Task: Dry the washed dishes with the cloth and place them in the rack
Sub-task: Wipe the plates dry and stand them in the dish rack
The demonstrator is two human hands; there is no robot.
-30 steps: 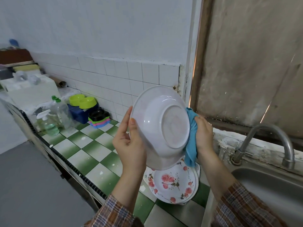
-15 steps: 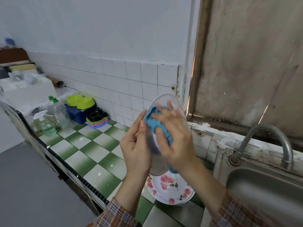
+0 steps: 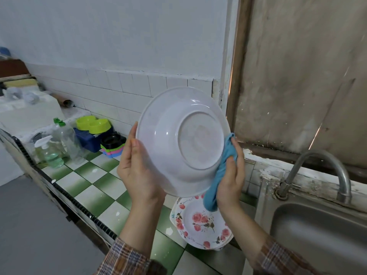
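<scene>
Change: since half a second ago the bowl (image 3: 178,147) has turned from edge-on to underside facing the camera. The right hand (image 3: 231,179) has left the bowl's face and now sits at the right rim.
Bowl: held up in the air above the counter (image 3: 95,195), tilted, over the flowered plates (image 3: 202,221).
Left hand (image 3: 139,171): grips the left rim, thumb on the underside, fingers hidden behind.
Right hand: pinches the blue cloth (image 3: 213,193) against the lower right rim, thumb in front. The fingers behind are not visible.
Step, judged: drying the rim and underside.
Method: keep the left grip firm, since the surface looks glossy. Run the cloth round the rim, then over the raised foot ring, where water probably collects. Turn the bowl rather than reaching across it.
Risk: a slip would drop the bowl onto the plates.
Rack: not in view.
</scene>
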